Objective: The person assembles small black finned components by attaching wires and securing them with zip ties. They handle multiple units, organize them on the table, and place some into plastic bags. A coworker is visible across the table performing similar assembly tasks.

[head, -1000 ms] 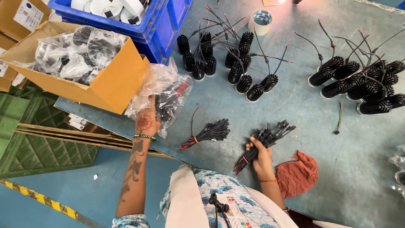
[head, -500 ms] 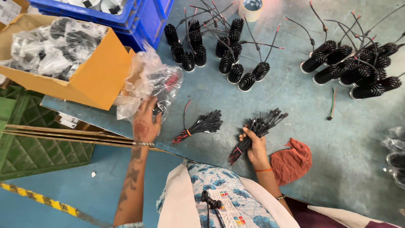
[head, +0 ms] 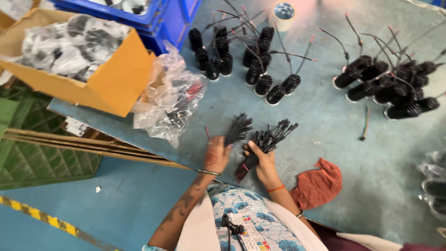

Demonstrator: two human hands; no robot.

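My left hand [head: 216, 155] is closed around a small bundle of black wired connectors [head: 238, 128] near the table's front edge. Right beside it, my right hand [head: 263, 161] grips a larger bundle of the same black connectors [head: 268, 138], which fans out up and to the right. The two bundles lie close together, almost touching. A crumpled clear plastic bag [head: 170, 104] with dark parts inside lies just left of my left hand.
Several black finned cylinders with wire tails [head: 253, 69] stand at the back middle, another group [head: 390, 86] at the right. An orange cardboard box [head: 93, 69] of bagged parts and a blue crate [head: 160, 18] sit left. A rust cloth [head: 320, 183] lies near my right arm; a tape roll [head: 283, 11] at the back.
My left hand left the plastic bag, moved right and took hold of the small connector bundle. My right hand kept its bundle. The camera view shifted slightly.
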